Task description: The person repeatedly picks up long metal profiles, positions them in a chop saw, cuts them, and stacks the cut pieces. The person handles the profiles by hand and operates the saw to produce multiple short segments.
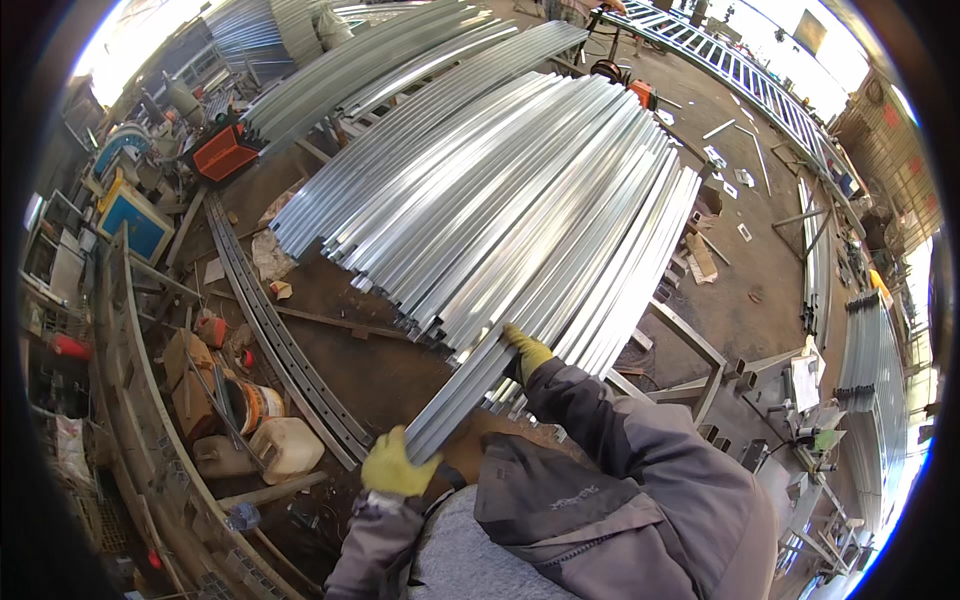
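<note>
A few silvery square metal tubes (455,405) stick out toward me from a wide layer of similar tubes (500,200). My left hand (400,462), in a yellow work glove, is closed round their near end. Farther up the same tubes, my right hand (527,352), also in a yellow glove, grips them from the right side. Its fingers are partly hidden behind the tubes. Beyond my right hand, the tubes lie side by side with uneven near ends.
A metal frame (690,335) stands to the right of the layer. Long punched rails (285,360) lie on the left, beside a beige jerrycan (288,447) and a white-orange bucket (262,402). An orange-black machine (222,152) stands at the far left. A ladder-like frame (730,75) stretches across the back right.
</note>
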`<move>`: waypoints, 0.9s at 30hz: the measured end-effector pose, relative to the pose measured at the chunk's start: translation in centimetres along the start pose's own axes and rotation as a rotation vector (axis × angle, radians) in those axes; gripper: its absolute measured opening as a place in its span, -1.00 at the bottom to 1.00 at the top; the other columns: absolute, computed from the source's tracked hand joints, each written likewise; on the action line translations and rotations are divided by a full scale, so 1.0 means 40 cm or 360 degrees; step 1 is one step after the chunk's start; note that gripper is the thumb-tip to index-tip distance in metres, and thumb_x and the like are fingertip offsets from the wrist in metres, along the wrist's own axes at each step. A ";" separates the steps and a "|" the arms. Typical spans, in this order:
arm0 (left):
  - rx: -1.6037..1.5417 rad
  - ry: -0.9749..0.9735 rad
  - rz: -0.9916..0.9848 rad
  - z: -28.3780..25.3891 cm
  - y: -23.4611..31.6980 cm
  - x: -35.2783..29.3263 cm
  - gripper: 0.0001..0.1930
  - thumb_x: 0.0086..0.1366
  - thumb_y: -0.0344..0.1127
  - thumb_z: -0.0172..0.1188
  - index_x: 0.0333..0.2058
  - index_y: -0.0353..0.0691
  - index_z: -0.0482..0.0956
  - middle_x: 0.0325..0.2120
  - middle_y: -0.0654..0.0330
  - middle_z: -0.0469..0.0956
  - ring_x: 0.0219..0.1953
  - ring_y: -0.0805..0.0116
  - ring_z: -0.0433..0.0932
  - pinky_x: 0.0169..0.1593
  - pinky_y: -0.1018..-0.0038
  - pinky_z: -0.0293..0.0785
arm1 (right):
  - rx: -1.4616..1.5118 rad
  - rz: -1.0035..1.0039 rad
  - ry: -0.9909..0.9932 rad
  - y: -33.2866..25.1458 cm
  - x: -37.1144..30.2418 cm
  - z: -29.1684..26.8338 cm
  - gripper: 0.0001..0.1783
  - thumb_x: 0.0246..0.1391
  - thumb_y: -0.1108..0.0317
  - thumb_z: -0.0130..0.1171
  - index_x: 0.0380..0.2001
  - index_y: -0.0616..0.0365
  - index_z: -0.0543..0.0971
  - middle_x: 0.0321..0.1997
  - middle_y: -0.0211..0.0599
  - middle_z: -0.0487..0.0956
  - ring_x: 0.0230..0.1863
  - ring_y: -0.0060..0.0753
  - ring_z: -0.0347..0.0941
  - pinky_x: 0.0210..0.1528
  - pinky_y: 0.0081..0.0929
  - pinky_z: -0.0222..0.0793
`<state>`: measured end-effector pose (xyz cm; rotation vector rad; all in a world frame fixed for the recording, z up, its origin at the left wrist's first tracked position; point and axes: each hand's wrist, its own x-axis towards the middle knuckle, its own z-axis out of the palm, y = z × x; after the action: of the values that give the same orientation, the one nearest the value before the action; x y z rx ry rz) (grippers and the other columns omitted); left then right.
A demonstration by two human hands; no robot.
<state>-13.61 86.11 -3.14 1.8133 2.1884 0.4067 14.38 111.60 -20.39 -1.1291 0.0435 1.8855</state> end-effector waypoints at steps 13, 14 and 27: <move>-0.0313 -0.0289 0.0320 0.143 0.133 0.254 -0.07 0.46 0.18 0.50 0.62 -0.24 0.47 0.54 -0.19 0.56 0.50 -0.27 0.61 0.54 -0.04 0.56 | -0.1620 -0.0993 0.0356 -0.176 -0.019 -0.051 0.26 0.36 -0.18 0.54 0.80 0.37 0.20 0.73 0.46 0.43 0.74 0.35 0.41 0.75 -0.13 0.32; -0.0507 -0.0173 0.0249 0.128 0.065 0.190 -0.19 0.49 0.08 0.50 0.55 -0.26 0.56 0.46 -0.20 0.65 0.49 -0.26 0.63 0.55 -0.01 0.56 | -0.1605 -0.0649 0.0297 -0.187 -0.023 -0.089 0.16 0.37 -0.14 0.52 0.78 0.28 0.29 0.70 0.37 0.49 0.67 0.33 0.48 0.71 -0.11 0.39; -0.0364 0.1363 -0.1908 0.299 -0.002 -1.327 -0.67 0.49 -0.23 0.56 0.12 -0.25 0.87 -0.05 -0.05 0.88 -0.10 -0.02 0.89 0.03 0.19 0.80 | -0.1408 -0.0828 -0.1077 0.306 -0.044 0.417 -0.28 0.71 0.30 0.26 0.79 0.06 0.37 0.78 0.01 0.45 0.65 -0.08 0.48 0.64 -0.14 0.48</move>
<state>0.42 34.42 -12.75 -0.0682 3.0392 1.1455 -5.42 110.61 -14.22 -0.8301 -1.4311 1.7058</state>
